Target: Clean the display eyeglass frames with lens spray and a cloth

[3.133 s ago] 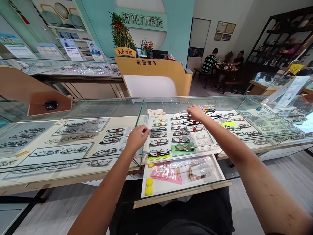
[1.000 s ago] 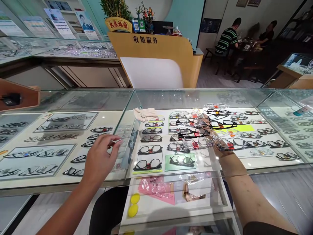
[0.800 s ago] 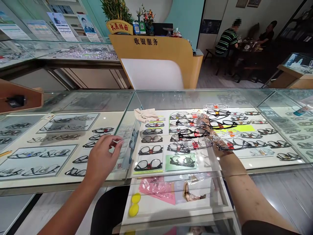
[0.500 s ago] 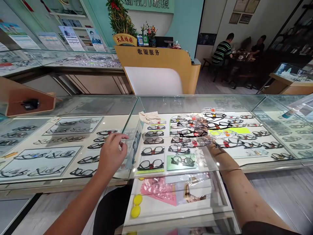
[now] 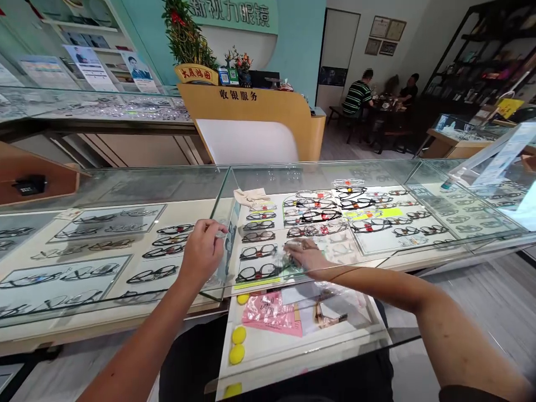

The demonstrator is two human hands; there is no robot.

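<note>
My left hand [image 5: 205, 248] is raised at the upright glass divider [image 5: 221, 192], its fingers curled together. Whatever is between those fingertips, if anything, is hidden. My right hand [image 5: 309, 255] reaches low over the front of the middle display, fingers stretched to the left over a pair of eyeglasses on a green card; hand and reflections mostly cover that pair. Beside it, on the left, stands a column of dark-framed eyeglasses [image 5: 257, 272]. Several black and clear frames with red tags, among them black eyeglasses [image 5: 321, 216], lie crowded behind the right hand.
An open drawer [image 5: 310, 357] below holds a pink packet [image 5: 272, 312] and yellow discs [image 5: 237, 354]. A beige cloth [image 5: 251, 196] lies at the back. More eyeglasses [image 5: 151, 273] fill the left case. A cashier counter [image 5: 251, 100] stands opposite; two people sit far off.
My right hand has drawn back leftward from the crowded frames to the front pair on the green card. My left hand's fingers have closed more. The view has shifted to the right.
</note>
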